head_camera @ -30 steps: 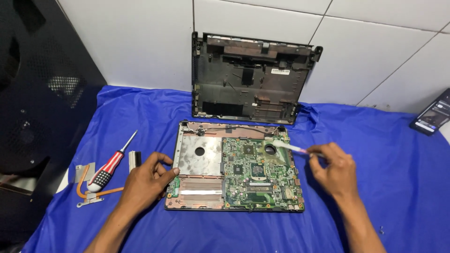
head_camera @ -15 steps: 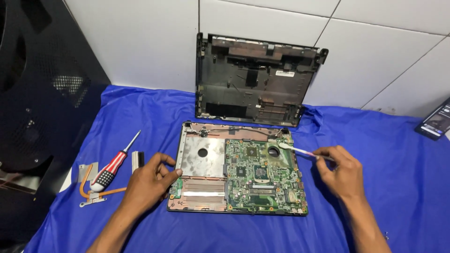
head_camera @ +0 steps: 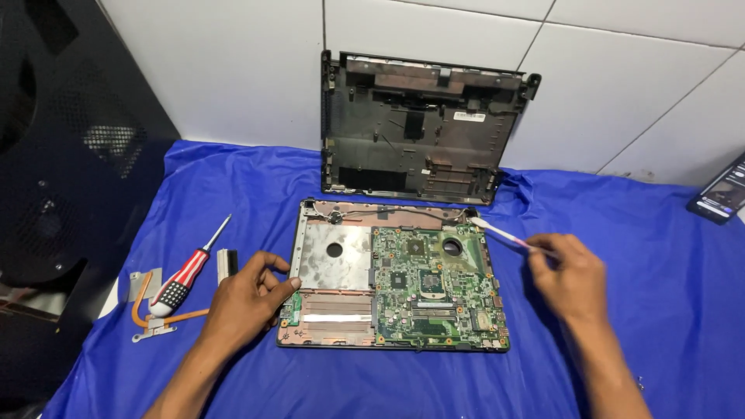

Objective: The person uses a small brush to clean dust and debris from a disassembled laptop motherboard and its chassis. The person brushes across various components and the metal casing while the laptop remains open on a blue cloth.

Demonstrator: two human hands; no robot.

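Note:
An opened laptop base [head_camera: 334, 268] with a green motherboard [head_camera: 434, 287] lies flat on a blue cloth [head_camera: 636, 256]. My left hand [head_camera: 247, 299] rests on the cloth with its fingers touching the base's left edge. My right hand [head_camera: 568, 275] pinches a thin white and pink tool [head_camera: 500, 232]. The tool's tip sits at the base's upper right corner, near a round opening in the board.
A dark laptop bottom cover [head_camera: 423, 128] leans upright against the white tiled wall. A red-handled screwdriver [head_camera: 188, 269], a copper heat pipe [head_camera: 147, 302] and a small pale part [head_camera: 226, 262] lie at the left. A phone [head_camera: 718, 194] lies at the right edge. A black case stands at the far left.
My right hand has drawn the tool's tip from over the board outward to the upper right corner. My left hand has stayed on the left edge.

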